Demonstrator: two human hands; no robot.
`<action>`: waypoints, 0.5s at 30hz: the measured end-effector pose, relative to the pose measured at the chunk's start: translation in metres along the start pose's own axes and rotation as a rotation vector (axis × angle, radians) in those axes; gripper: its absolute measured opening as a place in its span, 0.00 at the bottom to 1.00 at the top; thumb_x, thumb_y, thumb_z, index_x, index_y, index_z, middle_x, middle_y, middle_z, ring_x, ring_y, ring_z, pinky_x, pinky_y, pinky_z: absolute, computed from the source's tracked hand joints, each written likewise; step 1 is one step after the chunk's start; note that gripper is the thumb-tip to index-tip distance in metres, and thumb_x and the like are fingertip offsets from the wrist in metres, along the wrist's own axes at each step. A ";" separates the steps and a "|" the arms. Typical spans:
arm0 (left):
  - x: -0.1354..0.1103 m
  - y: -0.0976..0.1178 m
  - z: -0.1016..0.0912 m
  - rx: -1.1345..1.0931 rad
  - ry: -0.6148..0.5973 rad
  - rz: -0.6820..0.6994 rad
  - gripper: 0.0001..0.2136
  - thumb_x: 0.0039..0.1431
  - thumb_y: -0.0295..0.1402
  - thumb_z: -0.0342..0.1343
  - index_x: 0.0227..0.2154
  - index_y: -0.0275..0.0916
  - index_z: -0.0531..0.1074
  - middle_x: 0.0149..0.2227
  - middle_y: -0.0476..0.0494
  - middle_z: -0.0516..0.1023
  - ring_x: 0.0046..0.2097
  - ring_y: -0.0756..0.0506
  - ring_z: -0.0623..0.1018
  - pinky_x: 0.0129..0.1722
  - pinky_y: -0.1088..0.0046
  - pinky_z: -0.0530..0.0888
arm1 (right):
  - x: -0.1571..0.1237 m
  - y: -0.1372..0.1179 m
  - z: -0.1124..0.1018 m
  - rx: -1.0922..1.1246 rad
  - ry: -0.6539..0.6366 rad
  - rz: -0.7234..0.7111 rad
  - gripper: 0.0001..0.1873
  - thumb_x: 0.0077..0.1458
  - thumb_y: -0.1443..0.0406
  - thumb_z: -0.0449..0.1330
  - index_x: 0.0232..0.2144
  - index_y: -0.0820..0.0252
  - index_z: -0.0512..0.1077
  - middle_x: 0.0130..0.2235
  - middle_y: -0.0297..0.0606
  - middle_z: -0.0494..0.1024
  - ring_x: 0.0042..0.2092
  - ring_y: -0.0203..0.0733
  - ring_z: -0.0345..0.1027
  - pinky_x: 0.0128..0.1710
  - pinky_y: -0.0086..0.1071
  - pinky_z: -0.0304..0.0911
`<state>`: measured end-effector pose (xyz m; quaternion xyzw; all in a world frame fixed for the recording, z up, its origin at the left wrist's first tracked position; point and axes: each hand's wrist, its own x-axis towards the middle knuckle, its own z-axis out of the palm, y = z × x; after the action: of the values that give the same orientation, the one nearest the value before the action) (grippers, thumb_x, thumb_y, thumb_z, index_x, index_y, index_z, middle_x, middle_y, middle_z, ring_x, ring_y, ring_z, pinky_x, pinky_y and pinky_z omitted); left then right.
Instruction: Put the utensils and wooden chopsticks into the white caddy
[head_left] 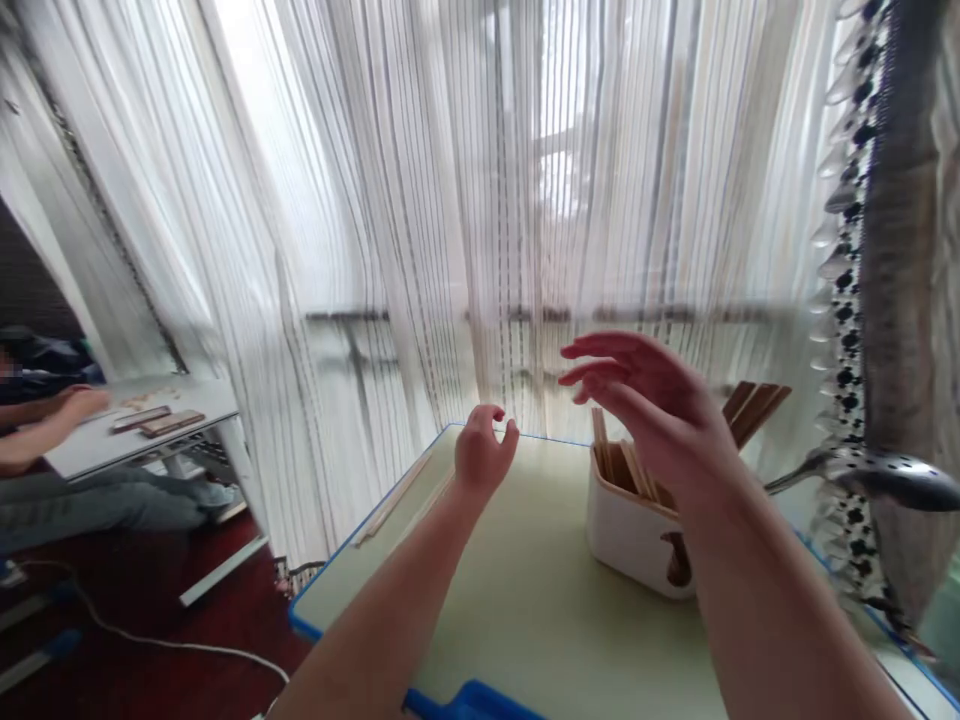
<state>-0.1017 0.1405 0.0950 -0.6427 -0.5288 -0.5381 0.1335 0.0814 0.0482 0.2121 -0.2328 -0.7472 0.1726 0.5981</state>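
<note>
My right hand [645, 385] is raised above a white utensil holder [626, 530], its fingers stretched out and nothing visible in them. Wooden chopsticks [611, 460] stand in the holder, partly hidden behind my wrist. On the far side of my forearm, several thicker wooden sticks [754, 410] and a metal slotted spoon [892, 478] lean out to the right. My left hand [484, 450] hovers over the left part of the table, fingers curled, with a gap between thumb and forefinger. Close to it, thin pale chopsticks [394, 500] lie along the table's left edge.
The pale table [540, 620] has a blue rim, with a blue plastic piece [480, 700] at its near edge. Sheer curtains [480, 220] hang behind it. At left, another person's hand [79, 402] rests over a white table [180, 400]. A white cable [172, 645] crosses the floor.
</note>
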 end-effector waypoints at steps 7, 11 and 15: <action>-0.021 -0.112 -0.027 0.522 -0.597 -0.473 0.11 0.53 0.34 0.51 0.37 0.37 0.71 0.41 0.35 0.74 0.42 0.41 0.74 0.38 0.70 0.67 | -0.052 0.110 0.127 0.024 -0.013 0.287 0.15 0.54 0.58 0.50 0.41 0.58 0.66 0.38 0.40 0.73 0.33 0.38 0.68 0.31 0.32 0.64; -0.022 -0.123 -0.017 0.530 -0.676 -0.478 0.11 0.52 0.34 0.51 0.37 0.37 0.73 0.43 0.34 0.75 0.44 0.41 0.74 0.39 0.69 0.68 | -0.090 0.179 0.150 -0.148 -0.131 0.500 0.15 0.50 0.60 0.51 0.40 0.59 0.67 0.39 0.40 0.74 0.28 0.37 0.68 0.33 0.34 0.63; -0.019 -0.114 -0.010 0.532 -0.736 -0.465 0.14 0.53 0.40 0.50 0.36 0.37 0.74 0.43 0.33 0.75 0.45 0.39 0.74 0.40 0.67 0.69 | -0.095 0.200 0.150 -0.189 -0.144 0.536 0.17 0.50 0.61 0.51 0.43 0.57 0.64 0.38 0.38 0.74 0.29 0.37 0.67 0.33 0.34 0.62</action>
<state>-0.1988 0.1691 0.0373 -0.5989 -0.7883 -0.1384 -0.0260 -0.0202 0.1649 -0.0057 -0.4636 -0.7123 0.2703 0.4523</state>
